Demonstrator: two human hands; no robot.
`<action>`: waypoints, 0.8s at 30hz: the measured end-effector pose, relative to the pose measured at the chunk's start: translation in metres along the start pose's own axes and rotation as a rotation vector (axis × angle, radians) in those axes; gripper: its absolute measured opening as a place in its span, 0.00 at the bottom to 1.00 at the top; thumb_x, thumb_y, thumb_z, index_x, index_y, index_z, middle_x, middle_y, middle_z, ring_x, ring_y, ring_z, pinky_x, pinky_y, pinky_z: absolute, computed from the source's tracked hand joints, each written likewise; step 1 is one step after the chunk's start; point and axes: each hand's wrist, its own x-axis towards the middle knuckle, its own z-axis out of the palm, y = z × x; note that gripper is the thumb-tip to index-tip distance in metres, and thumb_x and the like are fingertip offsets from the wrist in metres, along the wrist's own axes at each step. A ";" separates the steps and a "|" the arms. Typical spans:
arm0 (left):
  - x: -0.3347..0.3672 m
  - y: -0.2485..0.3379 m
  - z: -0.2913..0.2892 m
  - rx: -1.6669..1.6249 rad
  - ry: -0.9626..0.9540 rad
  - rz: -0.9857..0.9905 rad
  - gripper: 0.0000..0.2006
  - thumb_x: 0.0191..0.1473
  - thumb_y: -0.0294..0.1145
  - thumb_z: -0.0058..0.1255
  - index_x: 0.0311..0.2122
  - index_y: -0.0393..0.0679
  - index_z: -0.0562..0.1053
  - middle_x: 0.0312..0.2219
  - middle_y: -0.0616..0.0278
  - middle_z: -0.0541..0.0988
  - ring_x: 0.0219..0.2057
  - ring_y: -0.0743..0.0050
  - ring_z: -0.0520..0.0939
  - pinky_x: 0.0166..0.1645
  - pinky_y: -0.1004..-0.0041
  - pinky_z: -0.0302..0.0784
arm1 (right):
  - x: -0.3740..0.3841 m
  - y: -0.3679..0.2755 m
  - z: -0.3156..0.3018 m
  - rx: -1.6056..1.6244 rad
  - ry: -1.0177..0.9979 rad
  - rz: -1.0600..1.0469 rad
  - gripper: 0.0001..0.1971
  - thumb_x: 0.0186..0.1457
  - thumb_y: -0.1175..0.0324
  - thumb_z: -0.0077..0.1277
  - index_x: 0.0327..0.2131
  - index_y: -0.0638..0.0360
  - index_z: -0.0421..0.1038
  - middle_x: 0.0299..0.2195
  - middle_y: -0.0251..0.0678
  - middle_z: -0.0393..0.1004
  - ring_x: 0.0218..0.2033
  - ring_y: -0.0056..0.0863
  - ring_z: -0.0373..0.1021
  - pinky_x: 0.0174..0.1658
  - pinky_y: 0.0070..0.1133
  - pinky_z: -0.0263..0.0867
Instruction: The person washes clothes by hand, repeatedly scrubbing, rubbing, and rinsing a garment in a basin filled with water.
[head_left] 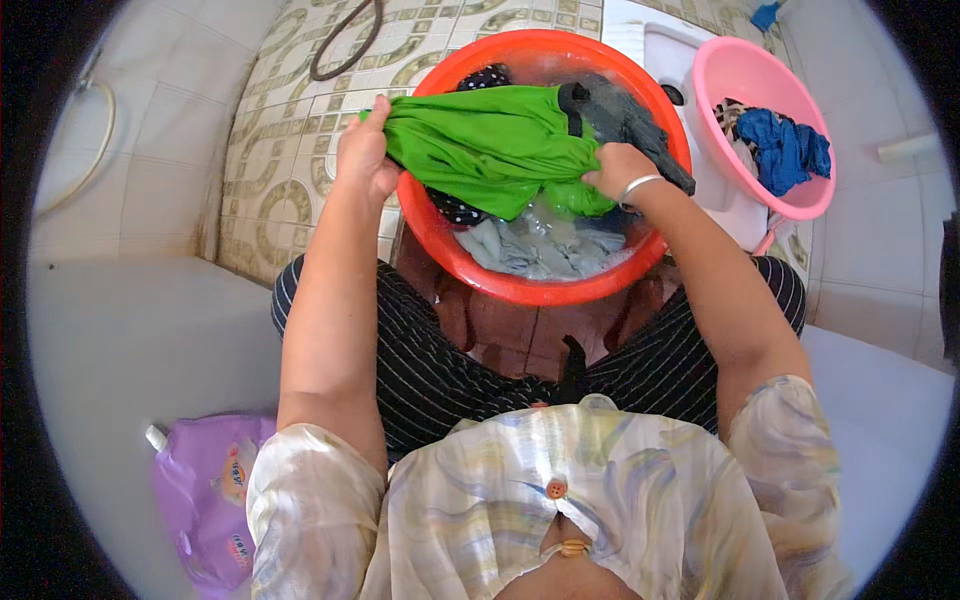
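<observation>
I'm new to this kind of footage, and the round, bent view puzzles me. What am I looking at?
There's no machine, just a person's bare hands, seen from a wide fisheye camera on their head looking down; the lens bends straight edges.

The left hand and right hand hold a green cloth stretched over a red basin, where grey cloth lies in water.

Upper right, a pink basin holds blue cloth and other fabric. Lower left is a purple pouch.

A garment [480, 140] is above the basin [540, 292], left of a tub [750, 75] of clothes [782, 150].
</observation>
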 end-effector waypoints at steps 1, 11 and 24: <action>0.003 -0.002 0.002 -0.038 -0.047 0.001 0.16 0.51 0.33 0.43 0.41 0.38 0.56 0.32 0.54 0.70 0.29 0.62 0.74 0.34 0.60 0.73 | 0.010 0.016 0.004 0.170 0.126 -0.066 0.22 0.37 0.52 0.51 0.30 0.64 0.71 0.31 0.50 0.70 0.34 0.43 0.68 0.39 0.28 0.63; -0.030 0.048 0.003 -0.418 -0.337 0.069 0.15 0.51 0.39 0.43 0.38 0.37 0.64 0.28 0.55 0.73 0.30 0.64 0.75 0.35 0.64 0.73 | -0.026 0.015 -0.124 2.088 0.041 -0.591 0.13 0.50 0.70 0.39 0.38 0.68 0.64 0.38 0.44 0.68 0.42 0.35 0.64 0.48 0.31 0.57; 0.002 0.022 -0.041 -0.187 0.024 -0.021 0.14 0.53 0.37 0.39 0.37 0.36 0.63 0.33 0.53 0.70 0.34 0.63 0.73 0.38 0.65 0.71 | 0.055 -0.009 -0.146 0.803 0.379 -0.034 0.09 0.44 0.66 0.50 0.28 0.60 0.67 0.23 0.33 0.69 0.25 0.18 0.66 0.25 0.16 0.63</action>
